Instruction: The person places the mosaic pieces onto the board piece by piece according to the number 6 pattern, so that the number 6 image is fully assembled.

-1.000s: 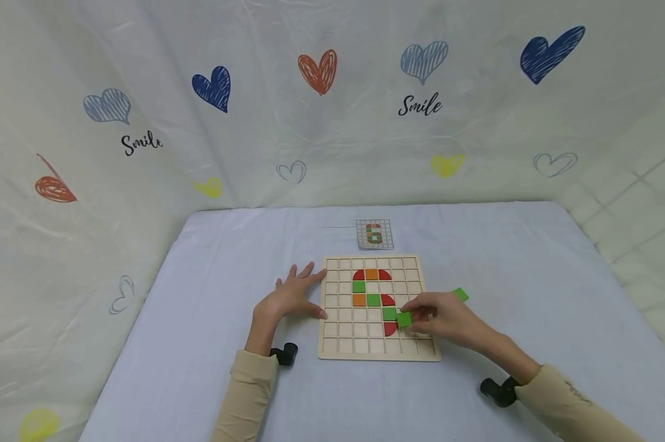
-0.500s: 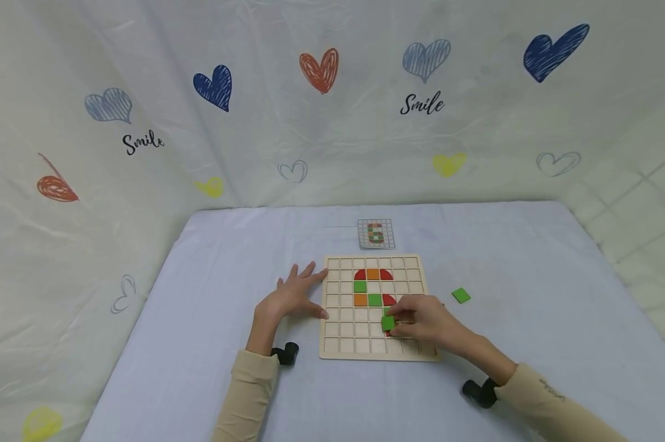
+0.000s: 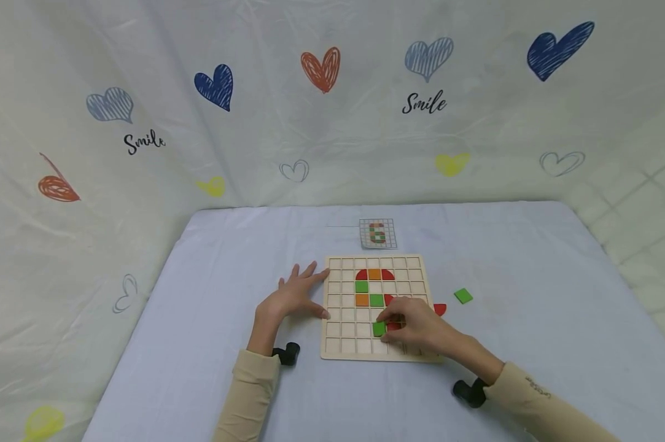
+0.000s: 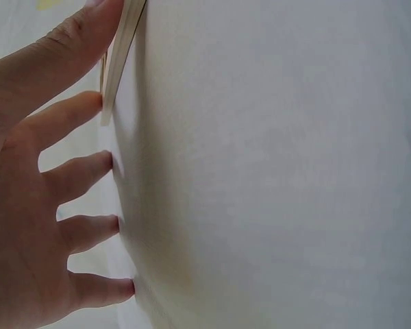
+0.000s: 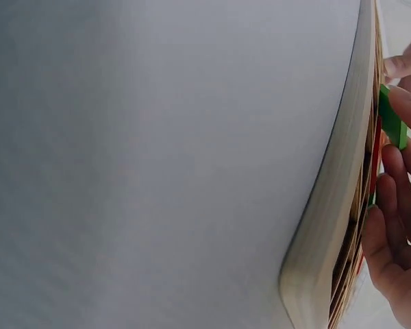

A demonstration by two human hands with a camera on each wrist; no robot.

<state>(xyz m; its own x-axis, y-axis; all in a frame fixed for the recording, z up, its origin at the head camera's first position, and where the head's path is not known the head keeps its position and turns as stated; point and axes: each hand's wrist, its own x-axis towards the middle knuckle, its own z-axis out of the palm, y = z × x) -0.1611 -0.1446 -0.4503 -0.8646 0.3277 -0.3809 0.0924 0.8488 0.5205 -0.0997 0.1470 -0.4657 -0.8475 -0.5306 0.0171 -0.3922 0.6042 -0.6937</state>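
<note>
A pale wooden grid board [image 3: 343,347] lies on the white-covered table. My left hand [image 3: 290,298] has its fingers spread, with thumb and index finger touching the board's left edge; the left wrist view shows the thumb [image 4: 68,51] against that edge. Between thumb and fingers my right hand [image 3: 420,323] pinches a green square tile [image 3: 379,329], tilted low over the lower middle cells; the right wrist view shows this tile [image 5: 393,118] on edge. Red rounded, orange and green pieces sit in the upper and middle cells. My right hand hides some of the pieces below them.
Behind the board lies a small gridded card [image 3: 377,233] with a coloured figure like a 6. Right of the board are a loose green tile [image 3: 463,296] and a red rounded piece [image 3: 439,309]. A white sheet with printed hearts hangs behind the table.
My right hand has moved left across the board with the green tile, from right of the filled cells to their left. The red piece beside the board has come into view. My left hand stays put.
</note>
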